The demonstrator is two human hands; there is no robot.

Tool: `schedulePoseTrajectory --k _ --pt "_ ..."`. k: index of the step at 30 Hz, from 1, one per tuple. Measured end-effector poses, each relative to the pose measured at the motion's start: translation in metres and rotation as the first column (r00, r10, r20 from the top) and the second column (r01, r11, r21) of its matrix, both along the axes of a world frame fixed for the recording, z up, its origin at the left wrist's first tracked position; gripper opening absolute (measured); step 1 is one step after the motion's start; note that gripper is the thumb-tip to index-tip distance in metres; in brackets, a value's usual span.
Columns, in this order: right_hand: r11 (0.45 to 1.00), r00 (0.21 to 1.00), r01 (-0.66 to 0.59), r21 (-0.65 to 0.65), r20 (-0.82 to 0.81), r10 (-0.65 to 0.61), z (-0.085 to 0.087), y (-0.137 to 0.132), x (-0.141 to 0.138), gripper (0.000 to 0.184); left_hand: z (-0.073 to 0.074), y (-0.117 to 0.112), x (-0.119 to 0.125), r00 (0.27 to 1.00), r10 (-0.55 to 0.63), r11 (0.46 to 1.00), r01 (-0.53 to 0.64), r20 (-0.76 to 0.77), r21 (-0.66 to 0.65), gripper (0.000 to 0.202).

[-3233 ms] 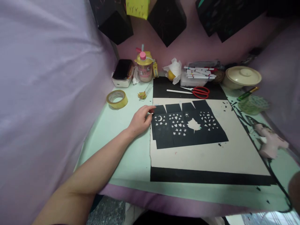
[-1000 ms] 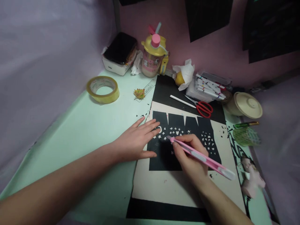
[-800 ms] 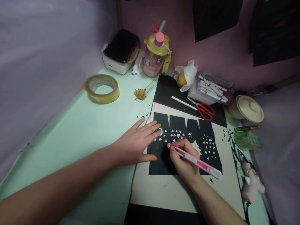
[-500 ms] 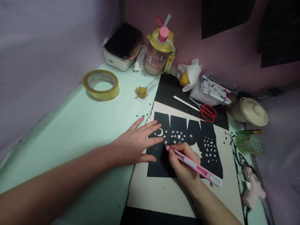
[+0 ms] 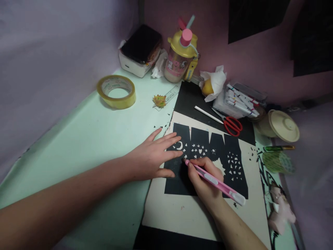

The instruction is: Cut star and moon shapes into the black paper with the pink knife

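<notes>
My left hand [image 5: 153, 156] lies flat with spread fingers across the left edge of a dark paper sheet [image 5: 179, 185]. Moon, star, heart, sun and small angular shapes are cut out of this sheet, and slits divide its top edge into flaps. In my right hand [image 5: 205, 177] is a pink utility knife [image 5: 222, 186], gripped like a pen. Its tip meets the paper just right of my left fingertips, below the moon; the blade itself is too small to make out. Beneath the dark sheet lies a larger whitish board [image 5: 179, 215].
Red-handled scissors [image 5: 232, 125] and a white pen [image 5: 208, 114] lie behind the sheet. A tape roll [image 5: 117, 92], a drink bottle [image 5: 178, 59], a wrapped fruit [image 5: 208, 86] and a marker box [image 5: 239, 100] stand farther back. A lidded cup [image 5: 283, 125] and pink glue gun [image 5: 281, 211] are at right.
The whole view has shifted slightly, with things appearing a little farther right. Both hands keep nearly the same places on the paper, and the knife stays in my right hand.
</notes>
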State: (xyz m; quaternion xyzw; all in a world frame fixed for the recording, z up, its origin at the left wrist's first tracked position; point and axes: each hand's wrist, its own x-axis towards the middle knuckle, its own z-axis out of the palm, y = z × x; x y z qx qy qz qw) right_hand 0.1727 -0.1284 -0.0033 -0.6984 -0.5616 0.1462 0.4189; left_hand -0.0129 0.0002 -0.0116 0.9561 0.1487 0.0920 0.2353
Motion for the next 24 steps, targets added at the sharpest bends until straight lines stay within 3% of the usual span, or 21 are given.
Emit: schedulePoseTrajectory --k 9,15,24 --pt "1.0 0.998 -0.009 0.027 0.062 0.007 -0.001 -0.001 -0.004 0.008 0.003 0.0 0.001 1.0 0.0 1.0 0.0 -0.021 0.001 0.06" --pt "0.981 0.964 -0.185 0.061 0.207 0.169 -0.006 -0.004 -0.007 0.01 0.003 0.0 -0.001 1.0 -0.005 0.999 0.006 -0.006 0.047 0.059" --pt "0.991 0.978 -0.13 0.01 0.169 0.126 -0.005 -0.004 -0.01 0.008 0.005 -0.001 -0.001 1.0 -0.003 0.997 0.004 -0.015 0.078 0.059"
